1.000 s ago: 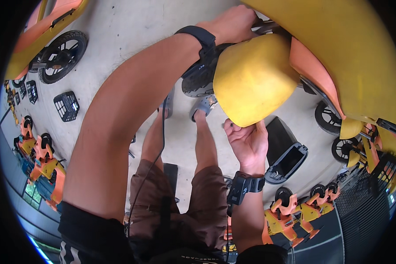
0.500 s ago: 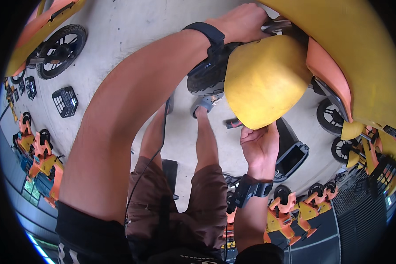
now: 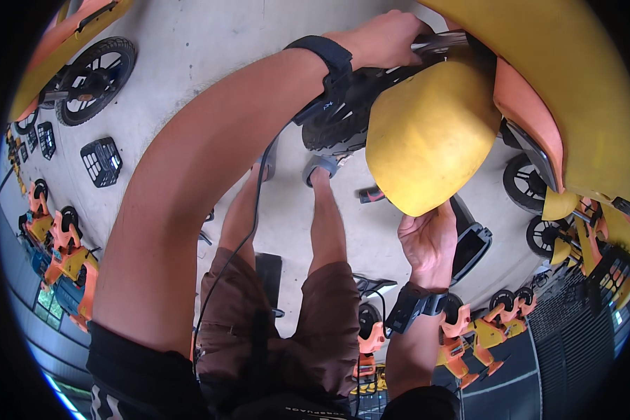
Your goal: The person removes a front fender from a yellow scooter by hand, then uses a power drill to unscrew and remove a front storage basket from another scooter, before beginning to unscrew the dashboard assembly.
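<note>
A yellow mudguard (image 3: 430,140) hangs in front of me below the large yellow body panel (image 3: 560,56) of a vehicle. My right hand (image 3: 429,238) is at its lower edge, palm toward me, with the fingers curled up behind it; their tips are hidden. Farther up, my left hand (image 3: 392,40) is closed at the end of a silver metal fork leg (image 3: 441,43), its fingertips out of sight. Behind the mudguard shows a black knobbly tyre (image 3: 336,126). An orange panel (image 3: 532,112) adjoins the mudguard's right side.
A tool with a red-and-black handle (image 3: 371,194) lies on the floor beyond my right hand. Near it rests a black plastic housing (image 3: 472,245). A black basket (image 3: 101,162) and a wheel (image 3: 96,80) are at the left. Orange-and-yellow vehicles (image 3: 70,255) stand around.
The mudguard and my right hand have shifted slightly right and down. More of the tyre shows beside it. My left hand keeps its place at the fork leg, slightly lower.
</note>
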A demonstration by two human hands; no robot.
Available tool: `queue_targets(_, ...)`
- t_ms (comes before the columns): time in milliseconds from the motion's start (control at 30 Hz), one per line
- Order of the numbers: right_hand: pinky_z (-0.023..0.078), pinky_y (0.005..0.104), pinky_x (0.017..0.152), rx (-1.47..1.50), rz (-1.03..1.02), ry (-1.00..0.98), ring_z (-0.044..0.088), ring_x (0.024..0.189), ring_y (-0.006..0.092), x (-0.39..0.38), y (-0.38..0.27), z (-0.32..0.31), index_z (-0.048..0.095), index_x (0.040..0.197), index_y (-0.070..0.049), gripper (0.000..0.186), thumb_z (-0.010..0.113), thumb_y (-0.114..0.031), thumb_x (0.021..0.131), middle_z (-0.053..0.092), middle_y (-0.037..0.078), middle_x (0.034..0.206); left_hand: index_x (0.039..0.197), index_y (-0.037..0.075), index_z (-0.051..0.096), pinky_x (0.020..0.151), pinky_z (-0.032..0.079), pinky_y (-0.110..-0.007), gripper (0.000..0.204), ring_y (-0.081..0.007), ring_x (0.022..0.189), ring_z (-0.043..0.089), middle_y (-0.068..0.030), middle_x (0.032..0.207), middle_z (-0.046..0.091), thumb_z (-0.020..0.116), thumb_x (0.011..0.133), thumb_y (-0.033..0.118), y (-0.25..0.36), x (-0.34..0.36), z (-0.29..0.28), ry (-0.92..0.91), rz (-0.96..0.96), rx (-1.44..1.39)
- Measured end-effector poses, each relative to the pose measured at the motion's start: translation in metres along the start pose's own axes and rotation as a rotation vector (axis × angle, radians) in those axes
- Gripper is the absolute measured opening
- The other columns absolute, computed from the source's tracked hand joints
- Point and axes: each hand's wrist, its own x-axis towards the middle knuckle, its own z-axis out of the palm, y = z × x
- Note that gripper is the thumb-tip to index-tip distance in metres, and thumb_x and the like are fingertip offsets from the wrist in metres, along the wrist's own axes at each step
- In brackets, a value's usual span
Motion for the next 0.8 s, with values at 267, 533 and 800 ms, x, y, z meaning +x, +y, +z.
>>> queue_targets(267, 0.06, 0.0292, 0.07, 0.122, 0.055, 0.07, 0.068, 0.086, 0.0236, -0.007, 0.006, -0.019, 0.051, 0.113, 0.008, 0.036, 0.036, -0.022, 0.1, 0.065, 0.018, 0.104, 0.134, 0.004, 0.045, 0.073, 0.049, -0.028, 0.069, -0.0207, 0.087, 0.061, -0.0131, 0.122, 0.058, 0.061, 0.067, 0.01, 0.016, -0.013, -0.043, -0.29, -0.263, -0.186)
queue_targets(533, 0.055, 0.0327, 0.084, 0.263, -0.087, -0.188, 0.058, 0.11, 0.0211, 0.019, 0.072, -0.01, 0.044, 0.126, -0.002, 0.042, 0.041, -0.032, 0.098, 0.053, 0.008, 0.129, 0.122, -0.011, 0.048, 0.084, 0.045, -0.032, 0.073, -0.0202, 0.107, 0.054, -0.0159, 0.118, 0.056, 0.066, 0.082, 0.047, 0.094, -0.115, -0.038, -0.049, -0.866, -0.742)
queue_targets(800, 0.052, 0.0373, 0.091, 0.201, 0.213, -0.27, 0.057, 0.112, 0.0259, 0.051, 0.04, -0.075, 0.041, 0.131, -0.002, 0.05, 0.041, -0.038, 0.097, 0.053, 0.014, 0.128, 0.12, 0.003, 0.055, 0.097, 0.044, -0.035, 0.041, -0.0169, 0.108, 0.058, -0.0061, 0.118, 0.06, 0.063, 0.088, 0.028, 0.111, -0.165, 0.019, 0.133, -1.133, -1.995)
